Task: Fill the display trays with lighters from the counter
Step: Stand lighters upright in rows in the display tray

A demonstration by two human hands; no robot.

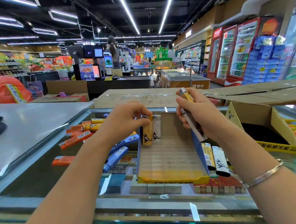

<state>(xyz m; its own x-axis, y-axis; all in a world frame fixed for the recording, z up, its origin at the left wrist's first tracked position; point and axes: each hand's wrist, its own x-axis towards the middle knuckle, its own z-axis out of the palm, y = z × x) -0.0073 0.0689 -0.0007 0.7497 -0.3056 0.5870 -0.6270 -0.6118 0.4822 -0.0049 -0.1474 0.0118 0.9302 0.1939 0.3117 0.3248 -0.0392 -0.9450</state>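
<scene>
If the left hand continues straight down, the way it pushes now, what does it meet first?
Probably the ribbed clear plastic floor of the display tray: the left hand pinches a yellow lighter already standing there.

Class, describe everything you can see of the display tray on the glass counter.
The display tray is an open cardboard box with blue side walls, a yellow front lip with dark print, and a clear ribbed insert of slots. It lies on the glass counter, tilted up at the back. Two lighters stand in its far left corner, one yellow, one white; the left hand pinches the yellow one.
</scene>
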